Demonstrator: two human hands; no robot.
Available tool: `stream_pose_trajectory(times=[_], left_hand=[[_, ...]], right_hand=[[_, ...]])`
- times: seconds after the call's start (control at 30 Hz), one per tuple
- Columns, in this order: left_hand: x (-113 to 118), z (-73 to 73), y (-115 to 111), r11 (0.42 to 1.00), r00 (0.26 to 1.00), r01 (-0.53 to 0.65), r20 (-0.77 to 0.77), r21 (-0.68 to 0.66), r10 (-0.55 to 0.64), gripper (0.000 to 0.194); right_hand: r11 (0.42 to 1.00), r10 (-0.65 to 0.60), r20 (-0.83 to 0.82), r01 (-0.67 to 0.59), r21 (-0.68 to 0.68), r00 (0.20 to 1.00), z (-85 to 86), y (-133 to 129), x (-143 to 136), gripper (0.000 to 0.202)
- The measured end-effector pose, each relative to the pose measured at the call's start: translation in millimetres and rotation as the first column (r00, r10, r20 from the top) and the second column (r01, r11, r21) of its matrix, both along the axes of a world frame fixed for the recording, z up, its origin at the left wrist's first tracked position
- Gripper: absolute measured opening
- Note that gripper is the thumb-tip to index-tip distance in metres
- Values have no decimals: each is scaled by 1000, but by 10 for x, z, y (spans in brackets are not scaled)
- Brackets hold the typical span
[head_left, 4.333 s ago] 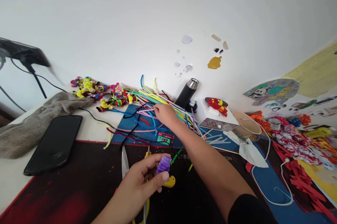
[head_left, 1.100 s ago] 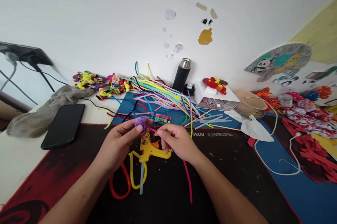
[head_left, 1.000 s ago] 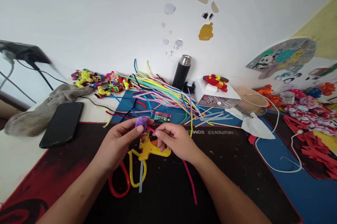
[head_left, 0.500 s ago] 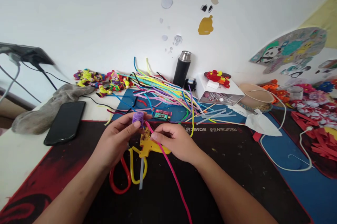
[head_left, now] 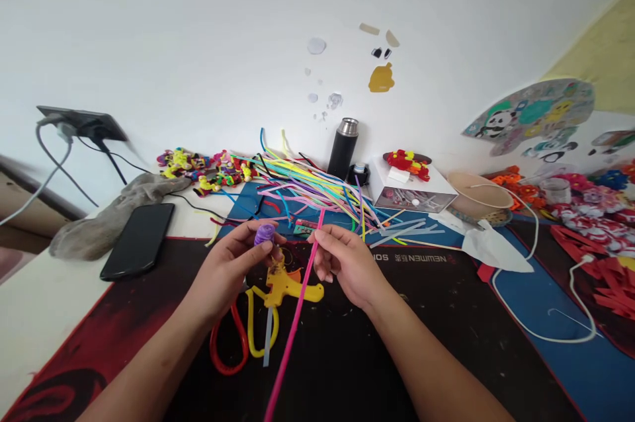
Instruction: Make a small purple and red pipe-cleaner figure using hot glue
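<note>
Between the thumb and fingers of my left hand (head_left: 238,256) is a small coiled roll of purple pipe cleaner (head_left: 264,234). My right hand (head_left: 342,260) pinches a long pink pipe cleaner (head_left: 297,313) near its upper end; its lower length runs down past the bottom edge of the view. The two hands are apart, and the pink strand does not touch the purple coil. Below them on the black mat lies a yellow glue gun (head_left: 288,290) with a clear glue stick (head_left: 268,336) poking out. Beside it are scissors with red and yellow handles (head_left: 231,362).
A heap of coloured pipe cleaners (head_left: 317,187) lies behind the hands, near a black thermos (head_left: 343,151) and a white box (head_left: 417,187). At left sits a black phone (head_left: 139,241). To the right are a beige bowl (head_left: 479,192) and a white cable (head_left: 526,336).
My right hand has moved away from the purple coil, taking the pink pipe cleaner's end with it; the strand now slants down to the left. The view has tilted up slightly.
</note>
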State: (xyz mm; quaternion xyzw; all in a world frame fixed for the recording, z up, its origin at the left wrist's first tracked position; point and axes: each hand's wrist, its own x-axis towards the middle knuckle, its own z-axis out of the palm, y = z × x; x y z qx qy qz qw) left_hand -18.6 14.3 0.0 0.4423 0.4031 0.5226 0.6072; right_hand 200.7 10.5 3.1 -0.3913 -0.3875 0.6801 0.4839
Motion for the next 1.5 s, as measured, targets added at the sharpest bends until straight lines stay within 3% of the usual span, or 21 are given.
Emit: stream_pose_trajectory(times=[0.13, 0.43, 0.6, 0.7, 0.8, 1.17, 1.5], left_hand=[[21, 0, -1, 1000, 999, 20, 43, -14, -20, 43], [56, -2, -40, 984, 983, 136, 141, -111, -120, 28], [128, -15, -151, 971, 980, 201, 35, -130, -198, 36], [168, -45, -205, 980, 983, 173, -37, -99, -178, 48], [162, -83, -200, 985, 988, 147, -37, -87, -150, 48], [150, 45, -126, 990, 989, -15, 142, -143, 36, 48], [187, 25, -114, 984, 991, 21, 132, -176, 2, 46]], right_hand=[[999, -40, -57, 39, -31, 998, -13, 15, 5, 42], [993, -102, -155, 92, -73, 983, -11, 42, 9, 41], [985, -163, -200, 147, -95, 966, -50, 59, -1, 39], [983, -175, -210, 156, -101, 962, -94, 29, -53, 37], [986, -150, -201, 132, -98, 968, -117, -24, -117, 36], [997, -56, -75, 59, 40, 996, -151, -104, -206, 37], [993, -18, -5, 18, 112, 1000, -161, -109, -224, 37]])
